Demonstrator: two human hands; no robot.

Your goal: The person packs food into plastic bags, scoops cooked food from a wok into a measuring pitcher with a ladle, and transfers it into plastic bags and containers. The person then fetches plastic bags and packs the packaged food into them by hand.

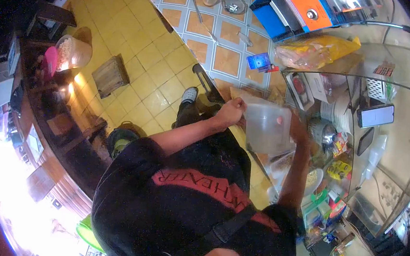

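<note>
Black shirt [193, 213]: nearest me, soft dark cloth with a red band of lettering.
Plastic container [264, 132]: between the two hands, out in front of the body; cloudy, thin-walled, boxy with rounded corners. I cannot tell which way its mouth faces.
Right hand [299, 131]: closed around the container's right side, a fingertip seeming to show at the wall; I judge this grip carries it, smooth plastic wanting firm support.
Left hand [231, 113]: curled at the container's left edge, probably to steady it; I cannot tell whether it pinches the rim.
Bowl [313, 181]: beside the right forearm, round and pale, with food inside.
Plates [335, 115]: right of the right hand, white and stacked, likely to save room.
Phone [377, 116]: beyond those plates, flat, its screen lit.
Tiled table [201, 54]: ahead of the left hand, glossy brown squares edged in pale lines.
Yellow bag [324, 50]: ahead of the right hand, crinkled film.
Stool [111, 76]: well left of the left hand, worn wood, square-topped.
</note>
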